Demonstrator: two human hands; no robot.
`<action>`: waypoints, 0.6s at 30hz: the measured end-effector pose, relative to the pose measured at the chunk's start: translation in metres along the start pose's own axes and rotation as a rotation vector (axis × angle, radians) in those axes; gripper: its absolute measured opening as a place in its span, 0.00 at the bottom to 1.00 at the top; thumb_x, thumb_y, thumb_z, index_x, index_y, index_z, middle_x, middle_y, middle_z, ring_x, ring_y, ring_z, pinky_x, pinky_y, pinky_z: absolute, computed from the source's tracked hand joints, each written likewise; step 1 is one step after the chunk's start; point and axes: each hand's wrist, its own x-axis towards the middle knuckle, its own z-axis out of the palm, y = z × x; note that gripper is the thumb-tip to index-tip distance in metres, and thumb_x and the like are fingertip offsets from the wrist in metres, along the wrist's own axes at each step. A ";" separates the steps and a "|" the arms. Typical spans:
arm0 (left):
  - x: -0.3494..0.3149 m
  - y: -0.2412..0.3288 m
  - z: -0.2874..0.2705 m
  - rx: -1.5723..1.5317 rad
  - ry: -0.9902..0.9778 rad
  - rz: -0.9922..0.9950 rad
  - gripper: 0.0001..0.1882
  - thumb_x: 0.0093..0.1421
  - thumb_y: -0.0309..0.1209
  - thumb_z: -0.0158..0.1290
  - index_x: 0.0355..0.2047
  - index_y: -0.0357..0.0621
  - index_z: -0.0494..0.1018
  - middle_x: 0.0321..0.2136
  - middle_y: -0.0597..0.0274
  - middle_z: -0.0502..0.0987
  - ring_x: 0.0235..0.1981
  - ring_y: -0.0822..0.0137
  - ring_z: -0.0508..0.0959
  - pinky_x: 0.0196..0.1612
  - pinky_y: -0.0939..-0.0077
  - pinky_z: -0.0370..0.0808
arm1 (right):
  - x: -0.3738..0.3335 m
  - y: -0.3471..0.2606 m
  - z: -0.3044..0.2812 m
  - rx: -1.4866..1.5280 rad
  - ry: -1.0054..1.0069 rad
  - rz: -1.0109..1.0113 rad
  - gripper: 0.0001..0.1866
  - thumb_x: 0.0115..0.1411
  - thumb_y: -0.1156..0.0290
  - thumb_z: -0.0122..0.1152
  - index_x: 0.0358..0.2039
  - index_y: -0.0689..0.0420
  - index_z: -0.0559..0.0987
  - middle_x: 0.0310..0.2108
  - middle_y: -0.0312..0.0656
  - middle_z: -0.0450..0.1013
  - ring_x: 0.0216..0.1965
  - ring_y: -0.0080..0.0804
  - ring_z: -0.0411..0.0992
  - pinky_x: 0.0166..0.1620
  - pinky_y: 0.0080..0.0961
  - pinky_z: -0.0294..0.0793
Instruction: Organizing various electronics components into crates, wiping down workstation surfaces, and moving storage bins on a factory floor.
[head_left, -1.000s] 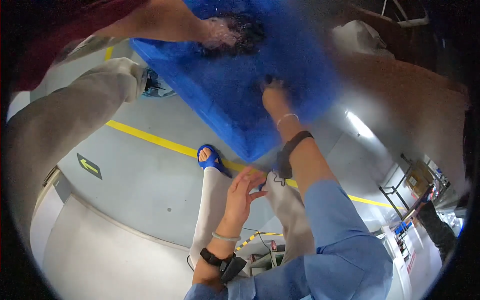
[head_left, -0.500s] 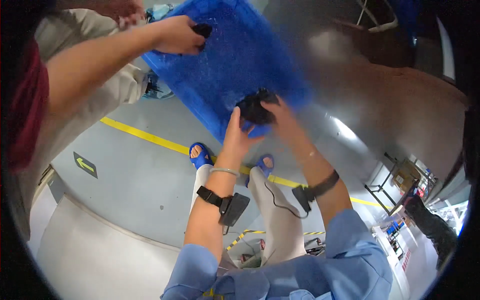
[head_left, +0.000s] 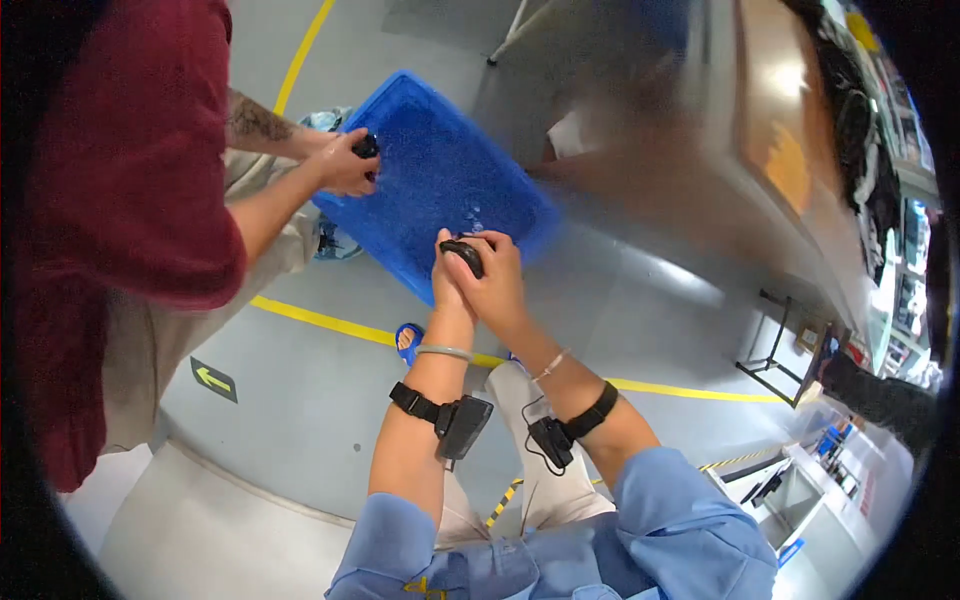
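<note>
Over the near end of a blue plastic tub (head_left: 430,130), my two hands press together round a crumpled black cloth (head_left: 462,258). My left hand (head_left: 446,285) cups it from the left and below; part of that hand is hidden by the right one. My right hand (head_left: 498,282) is wrapped over it from the right, its thumb across the front. Only a small dark piece of the cloth shows between the fingers. White specks (head_left: 472,216), perhaps drops or bubbles, show in the tub just beyond my hands. Shallow liquid seems to cover its bottom.
At the left a person in a dark red shirt (head_left: 150,180) holds a small black thing (head_left: 366,147) over the tub's left edge. A clear plastic bag (head_left: 335,242) is beside the tub. A brown-topped table (head_left: 690,190) stands to the right. Yellow tape (head_left: 330,322) crosses the floor.
My hands have come together, and the black cloth has gone from a loose, wide bundle to a tight wad. The other person now has both hands together at the tub's left edge. My view has shifted.
</note>
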 end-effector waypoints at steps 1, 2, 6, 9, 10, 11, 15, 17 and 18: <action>0.000 0.001 0.005 -0.008 0.135 -0.063 0.25 0.67 0.47 0.30 0.19 0.49 0.64 0.15 0.62 0.63 0.17 0.65 0.61 0.24 0.65 0.65 | 0.003 -0.004 -0.002 -0.008 0.011 0.069 0.17 0.50 0.60 0.62 0.36 0.57 0.77 0.42 0.49 0.68 0.44 0.49 0.66 0.47 0.41 0.66; -0.001 -0.002 0.009 0.004 0.136 -0.065 0.25 0.67 0.47 0.30 0.19 0.49 0.64 0.15 0.62 0.63 0.17 0.65 0.61 0.24 0.65 0.65 | 0.005 -0.009 -0.006 -0.008 0.019 0.136 0.16 0.50 0.60 0.62 0.35 0.57 0.77 0.40 0.49 0.68 0.43 0.49 0.66 0.46 0.40 0.67; -0.024 -0.043 0.059 0.355 0.051 0.401 0.19 0.61 0.48 0.47 0.35 0.43 0.71 0.28 0.62 0.72 0.30 0.66 0.73 0.36 0.71 0.72 | 0.014 -0.014 -0.033 -0.007 0.063 0.203 0.12 0.51 0.62 0.59 0.33 0.56 0.76 0.35 0.47 0.68 0.40 0.47 0.68 0.42 0.38 0.69; -0.047 -0.036 0.088 0.395 0.139 0.447 0.16 0.60 0.44 0.49 0.32 0.42 0.72 0.27 0.64 0.73 0.28 0.67 0.73 0.33 0.73 0.71 | 0.023 -0.033 -0.035 0.101 0.074 0.237 0.12 0.53 0.64 0.57 0.34 0.57 0.76 0.36 0.47 0.70 0.39 0.45 0.70 0.42 0.34 0.70; -0.056 -0.030 0.096 0.403 0.143 0.455 0.16 0.60 0.44 0.49 0.32 0.42 0.72 0.27 0.64 0.73 0.28 0.67 0.73 0.33 0.73 0.71 | 0.025 -0.039 -0.034 0.147 0.079 0.255 0.11 0.53 0.65 0.57 0.34 0.57 0.75 0.36 0.46 0.71 0.38 0.43 0.71 0.42 0.32 0.70; -0.064 -0.027 0.109 0.531 0.260 0.418 0.17 0.60 0.45 0.47 0.33 0.42 0.73 0.29 0.62 0.74 0.29 0.66 0.74 0.33 0.72 0.72 | 0.026 -0.043 -0.035 0.151 0.081 0.257 0.11 0.53 0.65 0.57 0.34 0.57 0.75 0.36 0.46 0.71 0.38 0.43 0.71 0.42 0.32 0.70; -0.092 -0.027 0.152 0.716 0.445 0.381 0.18 0.60 0.45 0.45 0.32 0.42 0.74 0.31 0.60 0.76 0.31 0.64 0.75 0.34 0.70 0.73 | 0.039 -0.056 -0.041 0.176 0.066 0.246 0.11 0.55 0.65 0.53 0.36 0.55 0.75 0.36 0.46 0.73 0.37 0.42 0.73 0.40 0.32 0.71; -0.100 -0.046 0.170 0.558 0.357 0.430 0.15 0.60 0.43 0.50 0.30 0.43 0.72 0.29 0.63 0.74 0.29 0.67 0.74 0.33 0.73 0.72 | 0.045 -0.056 -0.053 0.118 0.031 0.312 0.11 0.55 0.65 0.52 0.36 0.55 0.75 0.34 0.47 0.74 0.36 0.43 0.74 0.40 0.33 0.72; -0.099 -0.053 0.176 0.715 0.410 0.430 0.14 0.60 0.42 0.49 0.31 0.44 0.72 0.29 0.62 0.75 0.30 0.66 0.75 0.34 0.73 0.72 | 0.043 -0.049 -0.065 0.073 0.030 0.366 0.11 0.55 0.65 0.51 0.37 0.54 0.75 0.34 0.48 0.75 0.36 0.44 0.74 0.40 0.34 0.72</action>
